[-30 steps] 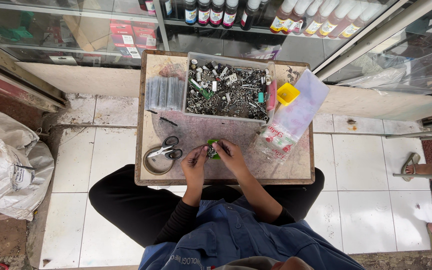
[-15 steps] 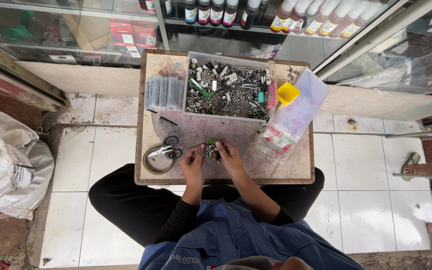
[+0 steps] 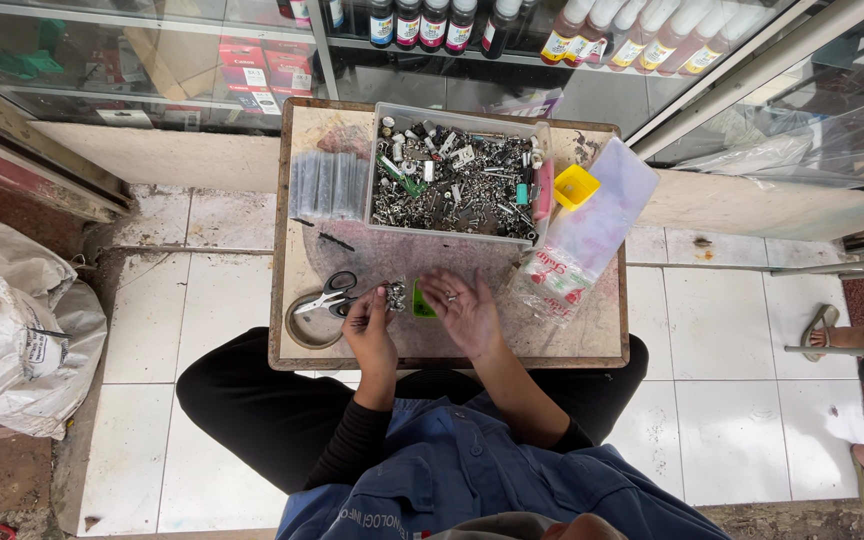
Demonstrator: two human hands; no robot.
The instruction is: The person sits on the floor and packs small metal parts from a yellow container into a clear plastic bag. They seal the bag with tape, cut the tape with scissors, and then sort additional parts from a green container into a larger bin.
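Note:
I sit at a small wooden table (image 3: 592, 340). My left hand (image 3: 370, 330) pinches a small clear bag of metal parts (image 3: 394, 295) near the table's front edge. My right hand (image 3: 464, 308) lies palm up just right of it, fingers apart, with a few small metal bits on the palm. A small green piece (image 3: 422, 305) lies on the table between the hands. Scissors (image 3: 332, 296) rest on a round metal lid (image 3: 304, 330) left of my left hand.
A clear tub of mixed screws and metal parts (image 3: 457, 180) sits at the table's back, a stack of small clear bags (image 3: 327, 185) to its left, a yellow cup (image 3: 576, 186) and larger plastic bags (image 3: 582, 245) to its right. White sack (image 3: 12, 330) at left. Another person's sandalled feet (image 3: 852, 400) at right. Glass display case (image 3: 252, 60) behind.
My hands have come apart: the right hand has turned palm up and opened, and the left hand now holds the small bag alone, slightly further left.

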